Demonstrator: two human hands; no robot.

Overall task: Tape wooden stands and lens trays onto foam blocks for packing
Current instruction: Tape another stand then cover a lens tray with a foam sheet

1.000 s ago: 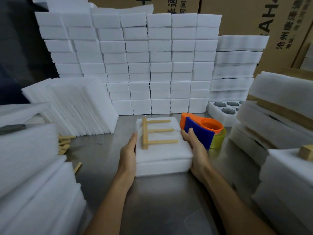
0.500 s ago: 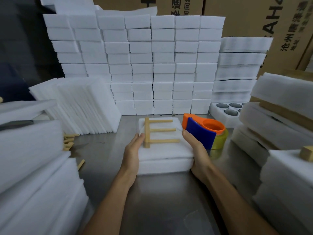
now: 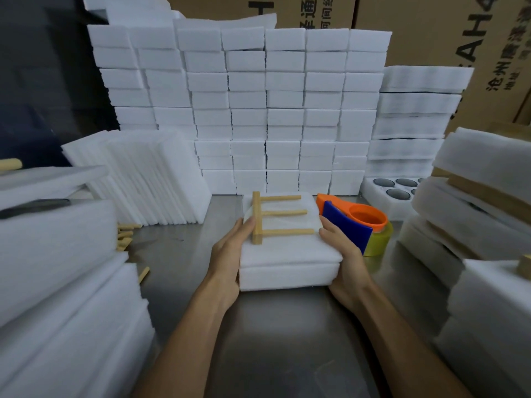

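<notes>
A white foam block of two layers lies on the steel table in front of me. On its top rests a wooden stand, one bar with three prongs pointing right. My left hand grips the block's left side, thumb on top beside the stand's bar. My right hand grips the right side, thumb on the top edge near the lowest prong. An orange and blue tape dispenser with a yellowish roll sits just right of the block.
Stacked foam blocks form a wall behind. Leaning foam sheets stand at the left, loose wooden pieces by them. A foam lens tray with round holes lies at the back right. Foam piles flank both sides.
My left thumb has slid onto the block's top next to the stand's bar. The block has shifted slightly between my hands; the dispenser has stayed put.
</notes>
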